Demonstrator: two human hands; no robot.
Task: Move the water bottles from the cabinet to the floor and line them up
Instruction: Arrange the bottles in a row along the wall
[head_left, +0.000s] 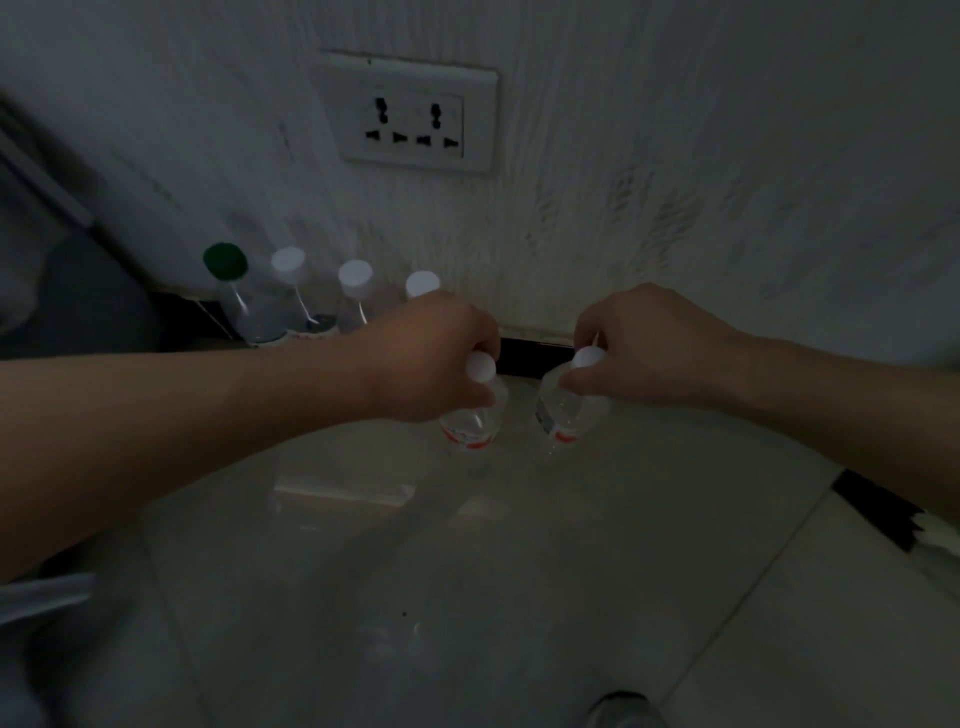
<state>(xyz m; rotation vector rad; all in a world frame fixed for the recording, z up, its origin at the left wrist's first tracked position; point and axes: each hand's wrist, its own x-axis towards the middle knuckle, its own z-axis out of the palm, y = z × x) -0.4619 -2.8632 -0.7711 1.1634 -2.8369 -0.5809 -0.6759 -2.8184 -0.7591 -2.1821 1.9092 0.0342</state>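
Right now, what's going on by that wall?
A person is lining up water bottles on the floor along the wall. Four already stand in a row at the left: a green-capped bottle and three white-capped ones. The left hand grips another white-capped bottle near its neck, and the right hand holds a second one, both at the row's right end. Whether they touch the floor yet is unclear.

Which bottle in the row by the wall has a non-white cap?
The leftmost clear plastic bottle, with a green cap; the other three in the row have white caps.
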